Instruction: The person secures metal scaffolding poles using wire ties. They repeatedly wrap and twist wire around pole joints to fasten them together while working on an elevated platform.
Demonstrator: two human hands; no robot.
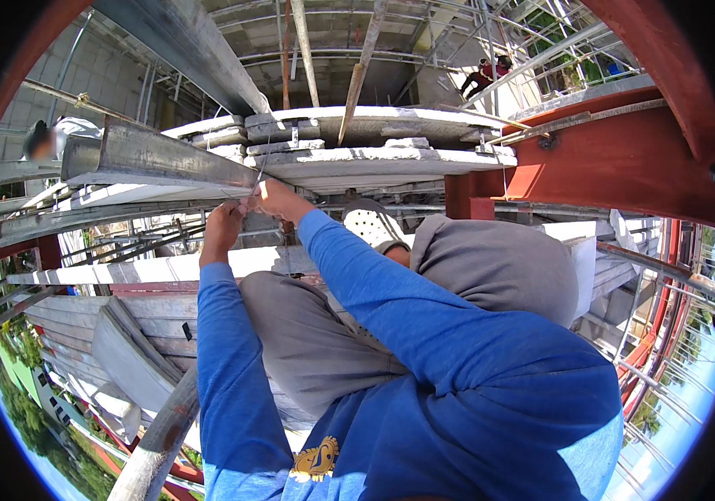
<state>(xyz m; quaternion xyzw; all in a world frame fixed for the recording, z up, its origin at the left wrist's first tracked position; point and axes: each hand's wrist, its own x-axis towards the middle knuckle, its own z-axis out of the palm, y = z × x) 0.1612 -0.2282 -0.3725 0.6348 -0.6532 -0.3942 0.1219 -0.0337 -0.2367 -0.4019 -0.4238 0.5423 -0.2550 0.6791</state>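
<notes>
My two hands come together at the near end of a grey steel channel (165, 160), left of the middle. A thin dark wire (261, 169) rises past the channel's end, and the fingers of my right hand (280, 200) are closed at its lower part. Right beside them, my left hand (224, 224) has its fingers pinched together; what lies between them is too small to make out. Both arms are in blue sleeves. Beneath the right forearm shows a light perforated clog (370, 227) on my foot, close to my bent grey-trousered knees.
Stacked pale slabs (374, 159) lie ahead. A red steel beam (599, 154) stands at the right; a large grey beam (194, 54) runs off upper left. A co-worker (73, 129) is at far left, another person (487, 75) far below. Scaffold pipes (153, 442) surround me, with open drops between.
</notes>
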